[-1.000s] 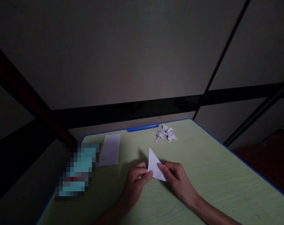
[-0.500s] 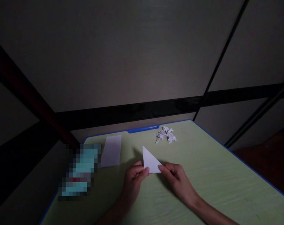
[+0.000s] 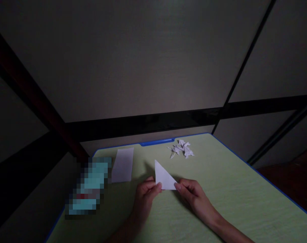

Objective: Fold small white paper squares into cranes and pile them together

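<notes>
A white sheet of paper folded into a triangle (image 3: 163, 177) is held between my two hands over the table, its tip pointing up and away from me. My left hand (image 3: 147, 194) pinches its lower left corner, thumb on top and the other fingers behind. At the lower right corner, my right hand (image 3: 192, 192) pinches the paper between thumb and curled fingers. Beyond the hands lies a small cluster of folded white paper figures (image 3: 186, 150). A white rectangular piece of paper (image 3: 123, 165) rests flat to the left.
The pale green table (image 3: 234, 195) has a blue edge and a blue handle-like piece (image 3: 157, 142) at the back. A pixelated turquoise item (image 3: 91, 185) lies along the left side. Dark-striped panels (image 3: 148, 67) rise right behind the table.
The view has shifted slightly, so everything sits a little lower and further right. Both hands keep their pinch on the folded paper, with my right fingertips slightly nearer its corner.
</notes>
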A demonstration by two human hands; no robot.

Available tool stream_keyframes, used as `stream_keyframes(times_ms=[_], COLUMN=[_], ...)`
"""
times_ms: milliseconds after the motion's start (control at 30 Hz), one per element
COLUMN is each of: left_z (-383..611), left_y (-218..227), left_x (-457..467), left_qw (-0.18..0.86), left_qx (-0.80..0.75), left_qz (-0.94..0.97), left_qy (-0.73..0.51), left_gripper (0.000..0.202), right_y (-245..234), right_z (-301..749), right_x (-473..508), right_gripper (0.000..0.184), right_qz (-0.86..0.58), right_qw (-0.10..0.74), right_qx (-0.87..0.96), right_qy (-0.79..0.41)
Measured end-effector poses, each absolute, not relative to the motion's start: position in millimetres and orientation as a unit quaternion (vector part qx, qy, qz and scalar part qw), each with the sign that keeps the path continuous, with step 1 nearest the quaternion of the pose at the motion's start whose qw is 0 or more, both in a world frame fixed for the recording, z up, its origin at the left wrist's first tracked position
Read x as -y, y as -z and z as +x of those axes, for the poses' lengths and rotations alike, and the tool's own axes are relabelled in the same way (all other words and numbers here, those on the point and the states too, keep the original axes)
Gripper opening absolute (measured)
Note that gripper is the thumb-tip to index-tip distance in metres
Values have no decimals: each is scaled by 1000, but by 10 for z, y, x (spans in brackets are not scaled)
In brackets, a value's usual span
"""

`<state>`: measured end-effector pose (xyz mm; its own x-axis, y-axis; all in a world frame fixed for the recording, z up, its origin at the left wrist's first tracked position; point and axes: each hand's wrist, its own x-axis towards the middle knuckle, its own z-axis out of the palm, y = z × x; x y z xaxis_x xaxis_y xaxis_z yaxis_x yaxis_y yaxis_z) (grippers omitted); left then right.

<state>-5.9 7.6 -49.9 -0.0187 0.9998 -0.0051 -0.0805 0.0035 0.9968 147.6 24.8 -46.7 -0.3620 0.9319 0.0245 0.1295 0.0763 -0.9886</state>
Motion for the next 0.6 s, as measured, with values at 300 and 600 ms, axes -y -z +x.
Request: stream_keyframes(times_ms=[300,600], left_z=[-56,-38], left_y=[466,383], left_x=[-67,-50], left_qw=[515,527], left_qx=[-491,-467], left_qz=[478,532], left_qy=[-515,-471], left_gripper=[27,27], right_y=[418,405], right_z=[1482,1443], right_x=[-215,-145], right_gripper=[37,22], right_qz=[-439,-382], right_qw=[413,404], right_qx=[611,590], right_qy=[-514,-586])
